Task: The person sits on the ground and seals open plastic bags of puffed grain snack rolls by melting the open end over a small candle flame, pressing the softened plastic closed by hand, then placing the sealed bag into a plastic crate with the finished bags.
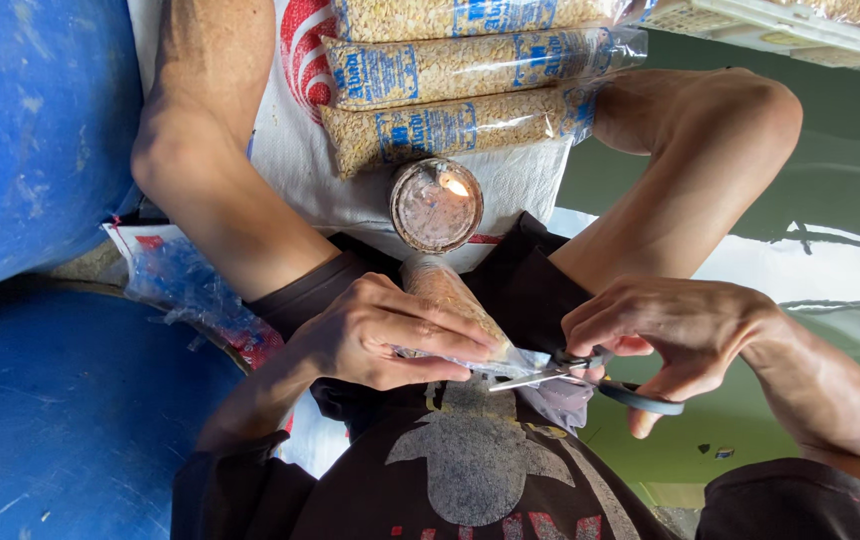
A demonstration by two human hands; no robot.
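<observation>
Left hand (pixel 380 340) grip pinches the grain bag (pixel 450 300) neck, right hand (pixel 650 335) closed on scissors (pixel 570 372); I'd worry blades nick fingertips or candle (pixel 437 205) scorches plastic.

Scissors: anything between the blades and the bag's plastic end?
Nothing visible. The scissors in the right hand already reach the loose clear plastic at the end of the grain-filled bag. The left hand pinches the bag just beside the blades, its fingertips close but not across them.
</observation>
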